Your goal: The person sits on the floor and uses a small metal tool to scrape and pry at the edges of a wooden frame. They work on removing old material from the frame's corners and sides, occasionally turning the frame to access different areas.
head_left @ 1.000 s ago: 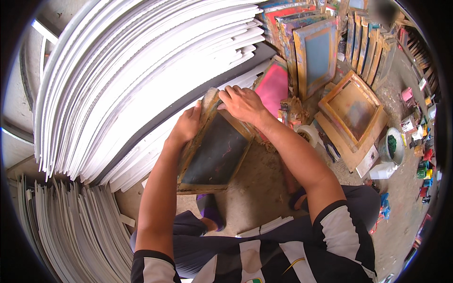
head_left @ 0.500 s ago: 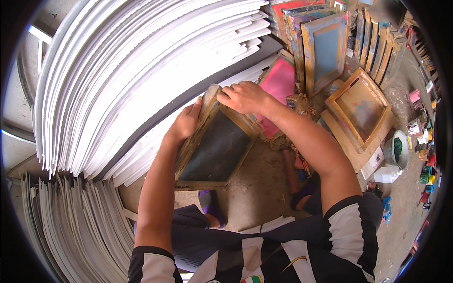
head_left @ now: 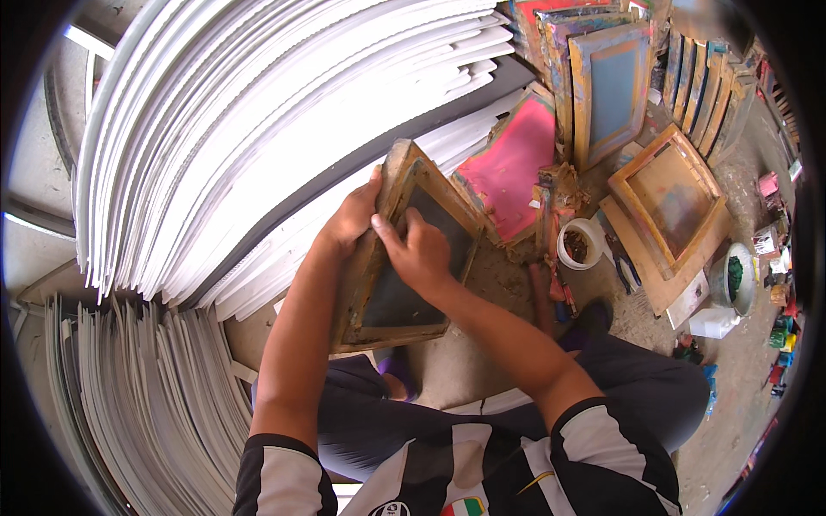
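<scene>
A wooden screen-printing frame (head_left: 368, 297) with dark mesh stands tilted between my forearms, its top corner pointing away from me. My left hand (head_left: 353, 213) is closed around its left rail, with the fingers partly hidden behind the wood. Over the same rail, my right hand (head_left: 422, 254) is curled with its thumb on the wood and its fingers bent at the inner edge, against the mesh. Whether a small scrap sits between those fingertips is hidden.
White sheets (head_left: 258, 146) stack up at left, with more sheets (head_left: 146, 378) below. A pink panel (head_left: 520, 159), white bucket (head_left: 565, 245) and pliers (head_left: 621, 265) lie ahead right. Beyond are a wooden frame (head_left: 621, 185), upright frames (head_left: 582, 112) and a bowl (head_left: 745, 288) with green contents.
My right hand has come down from the frame's top corner to its left rail, beside my left hand. The view has shifted, and the white bucket and pliers now show.
</scene>
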A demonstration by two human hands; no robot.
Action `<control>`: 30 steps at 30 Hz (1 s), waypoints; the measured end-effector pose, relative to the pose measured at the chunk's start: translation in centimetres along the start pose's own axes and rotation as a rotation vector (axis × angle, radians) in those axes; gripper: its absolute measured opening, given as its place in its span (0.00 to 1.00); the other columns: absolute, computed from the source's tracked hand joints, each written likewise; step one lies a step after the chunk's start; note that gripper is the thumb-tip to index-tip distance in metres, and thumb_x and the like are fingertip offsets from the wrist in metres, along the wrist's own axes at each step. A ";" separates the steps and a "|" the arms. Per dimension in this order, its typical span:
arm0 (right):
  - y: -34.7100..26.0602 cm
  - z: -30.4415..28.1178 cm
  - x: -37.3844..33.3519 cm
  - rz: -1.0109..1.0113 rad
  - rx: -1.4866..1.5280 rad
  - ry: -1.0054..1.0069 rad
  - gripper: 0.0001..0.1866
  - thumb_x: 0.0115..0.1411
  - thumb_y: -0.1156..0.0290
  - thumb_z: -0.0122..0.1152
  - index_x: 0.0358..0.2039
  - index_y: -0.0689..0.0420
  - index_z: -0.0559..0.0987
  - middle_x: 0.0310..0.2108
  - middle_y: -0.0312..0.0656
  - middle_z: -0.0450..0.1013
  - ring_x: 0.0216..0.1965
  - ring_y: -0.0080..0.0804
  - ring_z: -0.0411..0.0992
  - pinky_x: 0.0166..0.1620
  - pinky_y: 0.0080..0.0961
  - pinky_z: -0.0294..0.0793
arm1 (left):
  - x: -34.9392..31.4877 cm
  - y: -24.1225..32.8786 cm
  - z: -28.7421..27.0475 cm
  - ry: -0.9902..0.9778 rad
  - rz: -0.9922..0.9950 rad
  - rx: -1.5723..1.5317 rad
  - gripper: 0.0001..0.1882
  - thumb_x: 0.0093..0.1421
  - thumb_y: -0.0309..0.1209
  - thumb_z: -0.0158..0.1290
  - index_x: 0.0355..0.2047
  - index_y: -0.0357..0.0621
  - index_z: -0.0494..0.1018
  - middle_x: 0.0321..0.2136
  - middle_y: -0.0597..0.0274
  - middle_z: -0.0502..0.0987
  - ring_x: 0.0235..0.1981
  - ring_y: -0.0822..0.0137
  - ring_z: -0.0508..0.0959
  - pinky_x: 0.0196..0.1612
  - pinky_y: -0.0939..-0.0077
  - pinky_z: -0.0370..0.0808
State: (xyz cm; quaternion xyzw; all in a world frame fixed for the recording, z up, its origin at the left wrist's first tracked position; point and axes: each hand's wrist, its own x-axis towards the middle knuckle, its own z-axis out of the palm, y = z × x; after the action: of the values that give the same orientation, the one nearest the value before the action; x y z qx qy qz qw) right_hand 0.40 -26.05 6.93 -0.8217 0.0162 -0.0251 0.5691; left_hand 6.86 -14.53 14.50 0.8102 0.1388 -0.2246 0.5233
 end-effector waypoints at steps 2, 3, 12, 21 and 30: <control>-0.6 0.8 -0.7 -0.017 0.024 0.123 0.28 0.70 0.41 0.51 0.36 0.58 0.73 0.27 0.57 0.78 0.31 0.63 0.77 0.35 0.57 0.73 | -0.1 -0.2 0.1 -0.028 -0.003 -0.085 0.37 0.75 0.58 0.36 0.57 0.34 0.74 0.46 0.51 0.78 0.46 0.64 0.76 0.53 0.65 0.72; -0.6 1.1 -1.0 -0.024 0.036 0.186 0.27 0.71 0.42 0.49 0.37 0.58 0.72 0.27 0.57 0.77 0.31 0.64 0.77 0.35 0.57 0.73 | -0.2 -0.4 0.3 -0.022 -0.009 -0.076 0.36 0.75 0.58 0.36 0.57 0.34 0.74 0.46 0.51 0.78 0.46 0.64 0.76 0.53 0.65 0.73; 0.7 -0.1 -1.9 0.045 0.038 0.320 0.17 0.74 0.55 0.45 0.37 0.56 0.72 0.27 0.56 0.77 0.31 0.65 0.76 0.34 0.60 0.71 | -1.0 0.2 3.7 0.030 0.052 0.040 0.38 0.76 0.57 0.34 0.60 0.30 0.71 0.52 0.46 0.77 0.51 0.61 0.76 0.58 0.64 0.70; 0.2 -2.7 1.2 0.136 -0.020 0.400 0.19 0.73 0.56 0.45 0.39 0.60 0.75 0.36 0.59 0.78 0.39 0.64 0.76 0.42 0.56 0.74 | -1.3 0.3 5.0 0.074 0.089 0.069 0.39 0.75 0.58 0.34 0.59 0.29 0.71 0.55 0.41 0.77 0.55 0.54 0.76 0.61 0.62 0.68; -1.0 -5.6 5.5 0.236 0.078 0.352 0.21 0.73 0.57 0.44 0.37 0.64 0.75 0.33 0.61 0.78 0.38 0.65 0.77 0.41 0.57 0.75 | -0.1 -0.9 5.3 0.221 0.260 0.403 0.36 0.76 0.54 0.34 0.52 0.29 0.74 0.51 0.28 0.76 0.57 0.36 0.74 0.61 0.56 0.68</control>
State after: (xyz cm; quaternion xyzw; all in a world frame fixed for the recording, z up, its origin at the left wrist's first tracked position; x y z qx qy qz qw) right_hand 5.51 -31.27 9.94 -0.7744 0.2105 -0.1019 0.5879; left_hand 5.25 -19.01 11.97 0.9287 0.0420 -0.0888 0.3575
